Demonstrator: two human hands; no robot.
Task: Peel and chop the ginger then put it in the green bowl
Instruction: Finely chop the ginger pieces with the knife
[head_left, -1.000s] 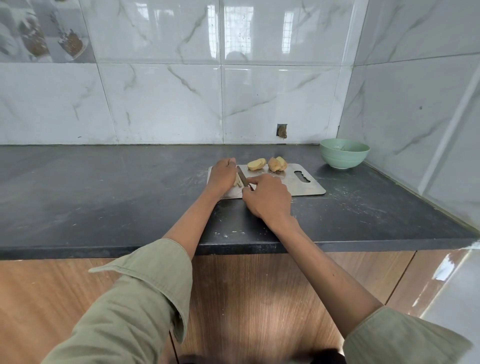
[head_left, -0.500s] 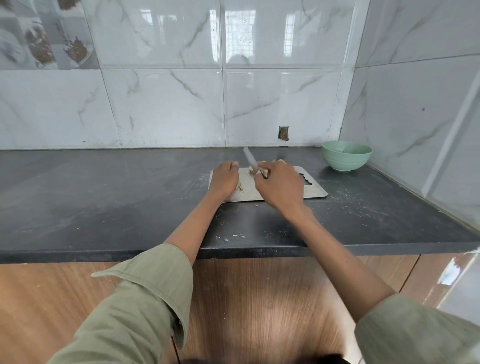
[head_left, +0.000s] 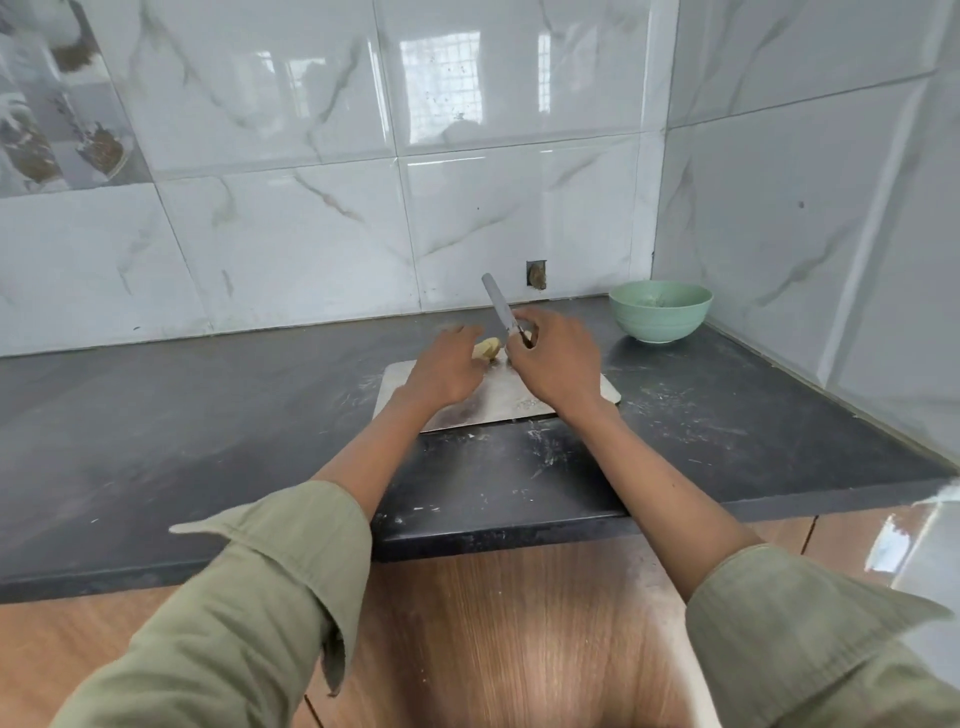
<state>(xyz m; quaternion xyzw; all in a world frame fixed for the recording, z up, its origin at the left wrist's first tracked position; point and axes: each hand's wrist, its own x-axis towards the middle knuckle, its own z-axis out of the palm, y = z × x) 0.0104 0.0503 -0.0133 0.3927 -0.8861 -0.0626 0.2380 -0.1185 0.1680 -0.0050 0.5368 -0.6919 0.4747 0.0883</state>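
Observation:
A steel cutting board (head_left: 470, 410) lies on the dark counter. My right hand (head_left: 556, 364) grips a knife (head_left: 500, 306) by its handle, the blade pointing up and away. My left hand (head_left: 447, 369) reaches over the board with its fingers stretched toward a pale peeled piece of ginger (head_left: 487, 349) at the board's far side; whether it touches the ginger I cannot tell. Other ginger pieces are hidden behind my hands. The green bowl (head_left: 660, 312) stands to the right in the corner, apart from both hands.
The black counter (head_left: 208, 415) runs left from the board, with white scraps scattered near its front edge. Tiled walls close the back and the right side. A small hole in the tile (head_left: 536, 274) sits behind the board. Wooden cabinet fronts lie below.
My right hand lifted the knife off the board and its blade now points up. My left hand left the chopped spot and reached toward the far ginger piece. The camera moved closer.

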